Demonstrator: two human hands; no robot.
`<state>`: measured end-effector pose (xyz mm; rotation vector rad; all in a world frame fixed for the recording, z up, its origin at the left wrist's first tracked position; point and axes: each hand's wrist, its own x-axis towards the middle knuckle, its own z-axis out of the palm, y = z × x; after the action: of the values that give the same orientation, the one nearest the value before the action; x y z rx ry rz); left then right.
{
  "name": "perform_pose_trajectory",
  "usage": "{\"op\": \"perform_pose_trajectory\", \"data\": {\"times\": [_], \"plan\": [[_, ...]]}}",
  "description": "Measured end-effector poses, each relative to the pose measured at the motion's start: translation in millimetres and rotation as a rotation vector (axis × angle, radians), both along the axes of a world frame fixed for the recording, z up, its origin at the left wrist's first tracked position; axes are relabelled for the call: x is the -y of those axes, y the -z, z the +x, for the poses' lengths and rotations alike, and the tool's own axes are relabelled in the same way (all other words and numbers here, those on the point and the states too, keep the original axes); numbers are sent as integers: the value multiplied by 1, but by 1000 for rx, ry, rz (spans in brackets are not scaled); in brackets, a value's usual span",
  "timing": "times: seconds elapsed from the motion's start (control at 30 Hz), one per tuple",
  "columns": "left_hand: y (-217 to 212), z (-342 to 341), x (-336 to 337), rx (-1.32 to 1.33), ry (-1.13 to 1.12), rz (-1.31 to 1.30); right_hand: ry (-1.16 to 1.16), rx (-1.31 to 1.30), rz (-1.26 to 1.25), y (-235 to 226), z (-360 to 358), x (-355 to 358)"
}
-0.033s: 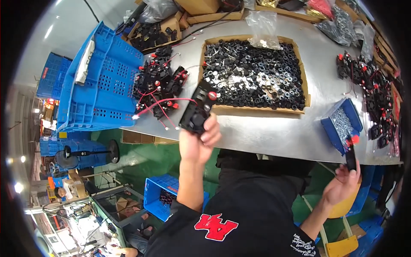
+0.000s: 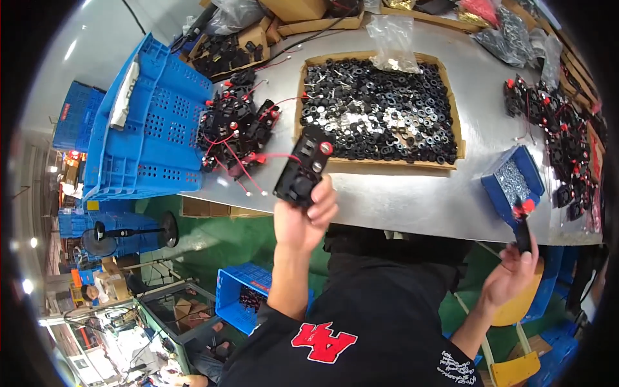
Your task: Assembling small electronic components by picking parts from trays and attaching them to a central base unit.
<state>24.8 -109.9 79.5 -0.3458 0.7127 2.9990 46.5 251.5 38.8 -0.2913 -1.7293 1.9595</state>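
My left hand grips a black plastic housing from below, raised above the table's front edge. A red round part sits near its upper end, and a red wire comes off its left side. At the right, my right hand is closed around a slim black tool with a red end; its exact kind is unclear. That red end is at the front edge of a small blue bin holding small silvery screws. Whether it touches the screws I cannot tell.
A shallow cardboard tray of black and silver rings stands mid-table, a clear bag on it. Wired black assemblies lie beside a large blue crate; more assemblies lie far right. A fan stands left.
My left hand and the housing have shifted slightly right and down in view. My right hand with the tool has moved slightly left and up. Both hands keep their hold.
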Motion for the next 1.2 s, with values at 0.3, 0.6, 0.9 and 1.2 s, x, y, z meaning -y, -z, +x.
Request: {"op": "perform_pose_trajectory", "data": {"times": [0.3, 0.6, 0.9, 1.2], "plan": [[10, 7, -34, -193, 140, -367, -175, 42, -29, 8, 6, 46], [16, 11, -32, -96, 151, -454, -135, 102, -48, 8, 13, 49], [-2, 19, -39, -30, 91, -748, -203, 145, -8, 16, 16, 45], [6, -17, 123, 355, -573, -1111, -477, 537, -1054, 13, 7, 46]]}}
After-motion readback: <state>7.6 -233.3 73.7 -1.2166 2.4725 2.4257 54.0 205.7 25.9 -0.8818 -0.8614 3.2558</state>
